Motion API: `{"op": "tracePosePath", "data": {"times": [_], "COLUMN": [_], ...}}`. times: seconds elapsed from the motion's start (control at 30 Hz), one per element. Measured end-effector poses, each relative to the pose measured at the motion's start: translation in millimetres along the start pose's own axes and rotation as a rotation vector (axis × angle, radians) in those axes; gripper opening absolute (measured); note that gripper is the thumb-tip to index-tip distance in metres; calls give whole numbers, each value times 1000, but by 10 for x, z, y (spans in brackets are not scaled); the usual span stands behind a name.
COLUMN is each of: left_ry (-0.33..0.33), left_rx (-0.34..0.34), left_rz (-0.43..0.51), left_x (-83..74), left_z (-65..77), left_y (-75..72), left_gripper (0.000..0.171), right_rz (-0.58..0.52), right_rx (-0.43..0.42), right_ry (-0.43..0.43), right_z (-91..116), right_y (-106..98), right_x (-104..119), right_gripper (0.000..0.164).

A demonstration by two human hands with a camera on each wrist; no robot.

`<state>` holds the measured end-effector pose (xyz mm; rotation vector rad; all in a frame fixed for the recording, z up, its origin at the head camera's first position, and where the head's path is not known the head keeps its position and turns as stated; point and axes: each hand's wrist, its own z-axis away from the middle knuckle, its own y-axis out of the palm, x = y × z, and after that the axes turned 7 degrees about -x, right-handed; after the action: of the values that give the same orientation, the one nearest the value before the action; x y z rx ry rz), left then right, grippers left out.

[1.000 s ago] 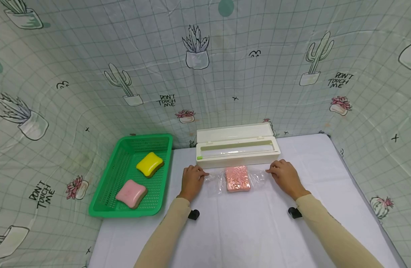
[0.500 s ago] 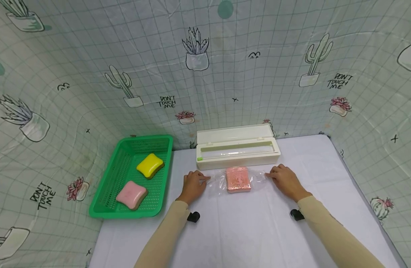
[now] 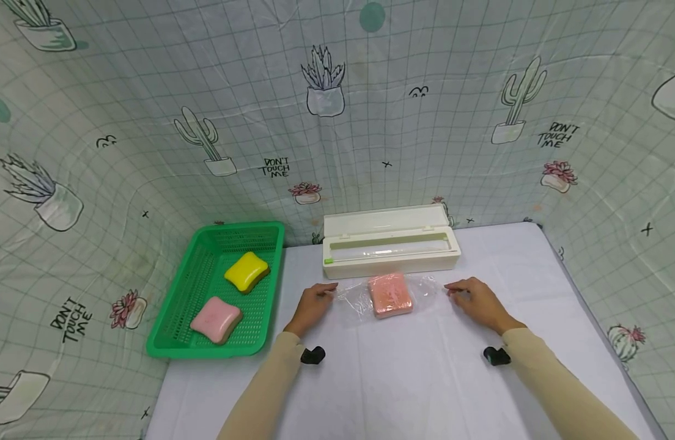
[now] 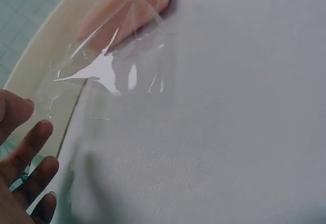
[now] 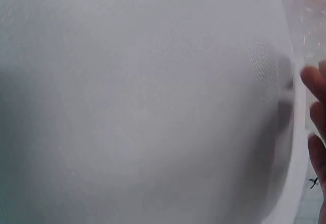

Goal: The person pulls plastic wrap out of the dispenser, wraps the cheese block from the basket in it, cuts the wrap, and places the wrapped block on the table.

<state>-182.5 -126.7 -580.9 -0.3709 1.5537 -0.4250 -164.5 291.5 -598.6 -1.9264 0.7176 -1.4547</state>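
From where I sit, the grid-patterned cloth (image 3: 365, 131) carries the black, hand-drawn words "DON'T TOUCH ME" three times: one inscription (image 3: 276, 167) left of centre, a second inscription (image 3: 559, 134) toward the right, and a third inscription (image 3: 70, 319), steeply slanted, at the far left. Small x-shaped marks (image 3: 387, 164) are scattered over the same cloth.

one wrapped pink block (image 3: 391, 296); two cushion-shaped blocks (image 3: 246, 271) (image 3: 214, 319); one green basket (image 3: 205, 352); one white box (image 3: 389, 267); two wrist cameras (image 3: 313, 355) (image 3: 497, 356).
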Motion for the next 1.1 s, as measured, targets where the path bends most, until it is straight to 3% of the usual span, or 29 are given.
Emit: {"op": "tracePosePath", "data": {"times": [0.1,0.2,0.27,0.33,0.5,0.7,0.9,1.1], "left_ry": [116,281,369,417,451,475,521,565], "left_rx": [-77,-135,-129,-81,41,47,44,37], "left_rz": [-108,-304,-439,-554,-764,-891,-965,-1015], "left_x": [-61,-198,-313,-434,-613,-635,-643,-639], "left_z": [34,71,96,125,159,141,126,128], "left_y": [52,182,305,439,748,909,922,922], "left_gripper": [30,27,32,43,75,92,86,71], "right_rz": [62,127,153,168,180,261,348,402], "right_rx": [-71,-130,-135,-118,-24,69,100,58], "right_ry": [-84,-200,-278,-349,-443,-452,-439,-461], "right_z": [-7,-54,-100,-152,-244,-270,-254,-238], "right_y": [9,55,101,163,341,495,558,538], "right_x": [37,133,239,361,628,749,754,791], "right_gripper": [26,37,47,56,68,86,83,78]}}
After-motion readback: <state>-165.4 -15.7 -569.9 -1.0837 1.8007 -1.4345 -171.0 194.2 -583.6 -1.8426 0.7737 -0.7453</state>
